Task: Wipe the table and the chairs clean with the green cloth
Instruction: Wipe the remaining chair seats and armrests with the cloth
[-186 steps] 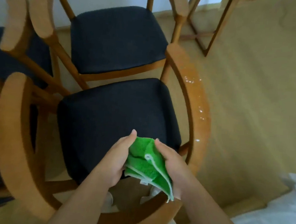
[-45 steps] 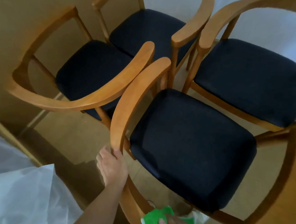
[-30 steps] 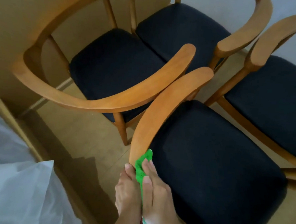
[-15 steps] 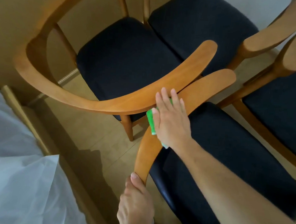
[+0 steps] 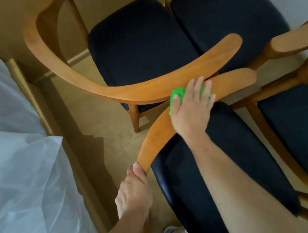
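Under right hand (image 5: pixel 189 107), cloth (image 5: pixel 177 93) bunched.

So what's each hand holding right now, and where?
Left hand grips the near chair's armrest at its bend. Right hand presses the green cloth flat on it.

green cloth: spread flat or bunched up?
Cannot tell fully. The green cloth lies pressed under the right hand on the chair's armrest; only small edges show beyond the fingers.
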The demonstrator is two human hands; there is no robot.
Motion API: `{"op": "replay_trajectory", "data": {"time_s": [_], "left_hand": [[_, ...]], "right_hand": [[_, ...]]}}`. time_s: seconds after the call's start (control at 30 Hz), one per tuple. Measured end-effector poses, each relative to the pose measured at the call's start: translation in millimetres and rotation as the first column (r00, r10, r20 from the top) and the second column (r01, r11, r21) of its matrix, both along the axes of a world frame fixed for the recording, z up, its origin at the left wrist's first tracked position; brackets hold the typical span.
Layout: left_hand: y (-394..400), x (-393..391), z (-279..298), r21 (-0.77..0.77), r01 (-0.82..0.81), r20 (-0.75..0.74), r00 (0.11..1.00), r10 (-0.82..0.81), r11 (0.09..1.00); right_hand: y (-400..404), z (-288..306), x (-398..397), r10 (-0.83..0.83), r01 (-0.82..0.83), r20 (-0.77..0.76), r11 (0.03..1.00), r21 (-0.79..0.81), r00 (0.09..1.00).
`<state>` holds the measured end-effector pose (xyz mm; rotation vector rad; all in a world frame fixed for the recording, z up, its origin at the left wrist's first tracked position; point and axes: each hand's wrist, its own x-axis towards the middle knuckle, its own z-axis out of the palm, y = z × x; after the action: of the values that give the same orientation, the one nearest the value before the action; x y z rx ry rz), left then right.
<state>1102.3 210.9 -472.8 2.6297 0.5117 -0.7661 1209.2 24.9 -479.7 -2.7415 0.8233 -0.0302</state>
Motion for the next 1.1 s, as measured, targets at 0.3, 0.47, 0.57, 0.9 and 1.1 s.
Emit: {"op": "replay_trajectory", "data": {"time_s": [0.3,0.47,0.57,0.9,1.1], "left_hand": [[-4,2,2,0.033,-0.035,-0.002,0.999,0.035,0.999],[-2,1,2,0.024,-0.027,0.002,1.000,0.027,0.999],[-4,1,4,0.027,-0.033,0.006,0.999,0.033,0.999],[1,3,-5,0.020,0.033,-0.074,0.997,-0.031,0.999],[-2,0,-3,-0.015,-0.045,-0.022,0.999,0.045,0.999]], "right_hand": [[-120,2,1,-0.064,0.059,-0.072,0.996,-0.067,0.995],[-142,0,13,-0.224,0.223,-0.054,0.975,-0.013,0.973],[-82,1,16,-0.034,0.032,-0.042,0.998,-0.045,0.999],[90,27,-112,0.502,-0.421,-0.005,0.731,0.537,0.865],[75,83,-188,-0.001,0.121,-0.155,0.631,0.766,0.988]]}}
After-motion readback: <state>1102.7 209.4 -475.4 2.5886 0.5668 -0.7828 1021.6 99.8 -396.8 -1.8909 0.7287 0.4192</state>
